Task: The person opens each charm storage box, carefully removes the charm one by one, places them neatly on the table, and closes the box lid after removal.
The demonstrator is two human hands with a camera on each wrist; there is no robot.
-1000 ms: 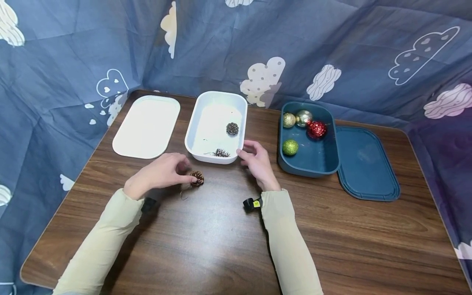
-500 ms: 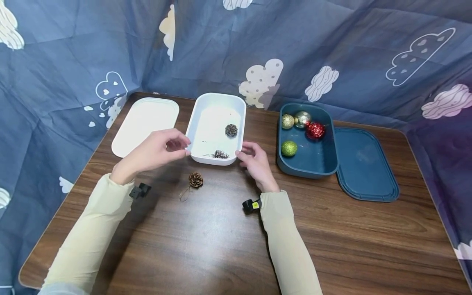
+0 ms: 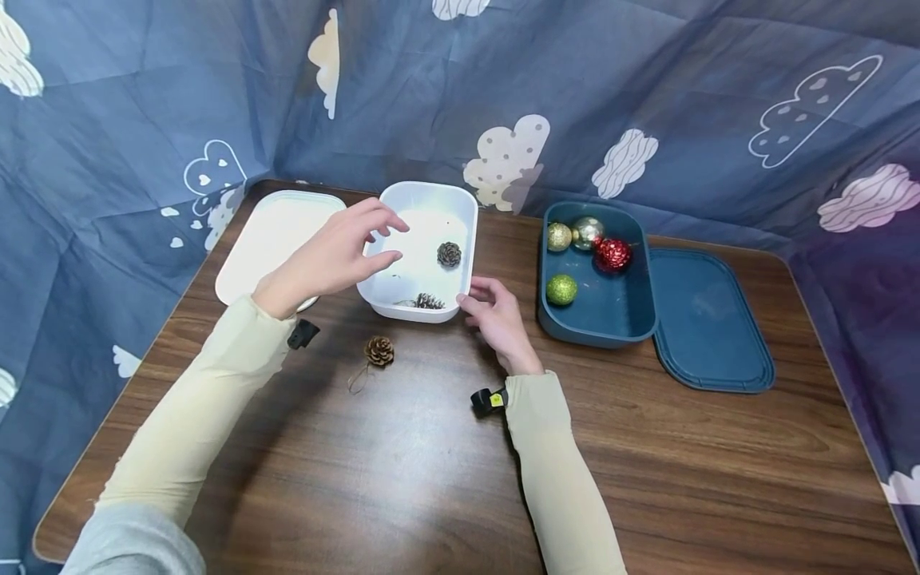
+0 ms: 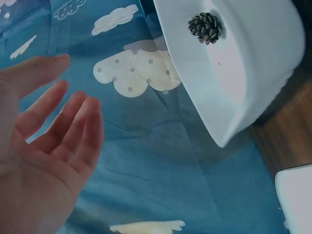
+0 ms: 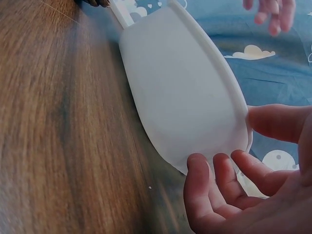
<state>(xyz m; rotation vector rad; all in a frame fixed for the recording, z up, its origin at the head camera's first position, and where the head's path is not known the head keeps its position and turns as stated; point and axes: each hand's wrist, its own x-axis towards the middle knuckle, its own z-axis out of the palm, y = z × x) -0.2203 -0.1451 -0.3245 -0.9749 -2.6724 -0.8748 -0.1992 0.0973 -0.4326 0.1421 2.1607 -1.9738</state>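
Under both hands lies a dark brown wood-grain worktop with rounded corners and pale glare nearer the body; beyond the hands and to either side hangs creased blue cloth printed with white clouds. Thumb and fingers spread, the left hand hangs over the left part of a white rectangular plastic box holding two dark pinecones; the right hand pinches that box's near right corner. Nearer the body than the left hand rests a brown pinecone with a string loop; left of that hand, a rounded white lid. Right of the right hand stands a deep blue box of shiny balls, a flat blue lid just beside it.
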